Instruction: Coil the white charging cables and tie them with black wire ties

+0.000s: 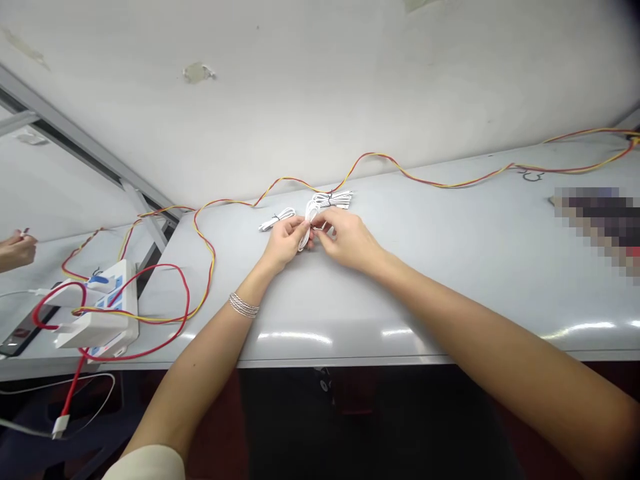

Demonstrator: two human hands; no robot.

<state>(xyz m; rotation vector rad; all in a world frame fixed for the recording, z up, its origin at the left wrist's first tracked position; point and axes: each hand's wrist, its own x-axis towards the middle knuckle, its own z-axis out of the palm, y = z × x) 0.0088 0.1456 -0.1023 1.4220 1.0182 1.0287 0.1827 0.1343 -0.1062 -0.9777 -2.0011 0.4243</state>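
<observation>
Both hands meet at the middle of a grey table (450, 267). My left hand (284, 241), with a silver bracelet on the wrist, pinches a coiled white cable (309, 220). My right hand (346, 239) closes its fingers on the same cable from the right. Just behind them lies another bundled white cable (336, 198), tied with a dark twist tie. A third small white cable bundle (277, 219) lies to the left of my left hand.
A twisted red-and-yellow wire (380, 160) runs along the back of the table and loops to the left. A white power strip (103, 313) with plugs and a red cable sits at the left. Another person's hand (17, 250) shows at the left edge.
</observation>
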